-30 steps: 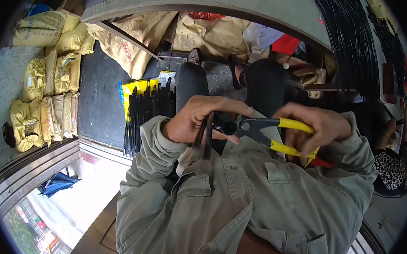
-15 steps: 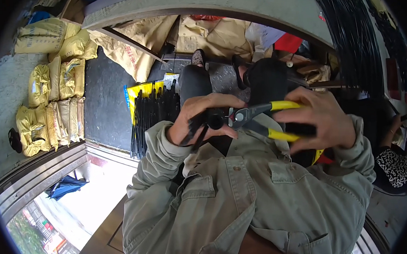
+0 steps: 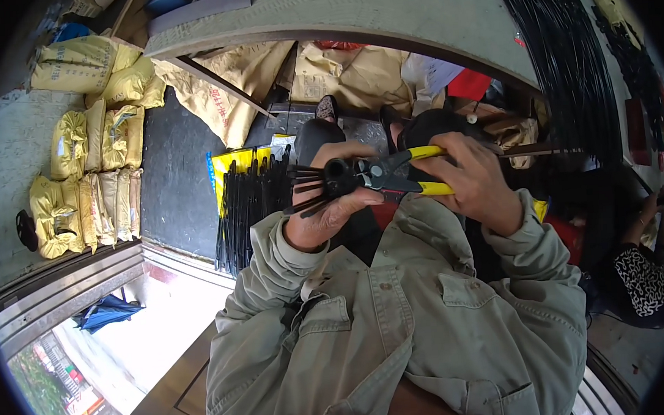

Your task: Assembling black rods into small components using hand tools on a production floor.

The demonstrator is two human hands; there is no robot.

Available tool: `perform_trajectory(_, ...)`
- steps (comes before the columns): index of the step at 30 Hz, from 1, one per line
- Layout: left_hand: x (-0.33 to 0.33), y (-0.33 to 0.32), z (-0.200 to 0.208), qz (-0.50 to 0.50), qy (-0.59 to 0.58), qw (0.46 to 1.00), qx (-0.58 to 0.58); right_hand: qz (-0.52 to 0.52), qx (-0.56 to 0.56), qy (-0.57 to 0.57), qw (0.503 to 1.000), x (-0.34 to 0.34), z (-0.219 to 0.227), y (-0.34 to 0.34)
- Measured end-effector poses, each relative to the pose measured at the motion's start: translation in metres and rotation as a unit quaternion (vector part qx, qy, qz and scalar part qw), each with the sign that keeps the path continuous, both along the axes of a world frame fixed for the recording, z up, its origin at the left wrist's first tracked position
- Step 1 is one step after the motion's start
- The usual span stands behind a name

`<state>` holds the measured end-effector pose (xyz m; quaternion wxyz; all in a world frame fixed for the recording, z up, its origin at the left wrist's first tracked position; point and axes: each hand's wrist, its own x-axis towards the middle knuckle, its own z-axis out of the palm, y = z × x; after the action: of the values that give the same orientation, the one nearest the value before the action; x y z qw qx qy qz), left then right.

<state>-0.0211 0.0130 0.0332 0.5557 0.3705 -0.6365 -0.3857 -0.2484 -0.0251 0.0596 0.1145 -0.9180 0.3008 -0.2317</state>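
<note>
1. The pliers (image 3: 382,175) have a dark metal head and smooth yellow grips standing apart in a V.
2. The right hand (image 3: 473,180), at the right end of the pliers, is curled around those grips.
3. The left hand (image 3: 326,217), just left of the pliers, clasps a round, hollow-ended black hub (image 3: 338,175), thumb below and fingers above; slim black rods fan leftward from it.
4. The pliers' head sits right at the hub's edge, though whether it bites on anything is hard to make out.
5. Farther left of the pliers, a sheaf of straight, glossy black rods (image 3: 252,201) lies over yellow plastic sheeting (image 3: 230,164).
6. Well left of the pliers stand plump, creased tan sacks (image 3: 112,209).
7. Below the pliers spreads a wrinkled khaki shirt (image 3: 389,333) with stitched flap pockets.
</note>
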Motion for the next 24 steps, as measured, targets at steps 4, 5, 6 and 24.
perform_trajectory(4,0.006,0.005,-0.004,-0.006,0.065,0.995,0.079,0.018,0.061,-0.043,0.997,0.009,-0.038,0.005)
perform_trajectory(5,0.008,0.004,-0.004,-0.011,0.062,0.995,0.081,0.013,0.062,-0.047,0.997,0.014,-0.047,0.007)
perform_trajectory(6,0.011,0.000,-0.004,-0.047,0.083,0.994,0.060,0.019,0.157,-0.151,0.976,0.019,-0.056,0.010)
perform_trajectory(24,0.005,0.007,0.005,0.164,-0.045,0.985,0.019,-0.018,0.170,-0.499,0.850,0.108,-0.021,0.014)
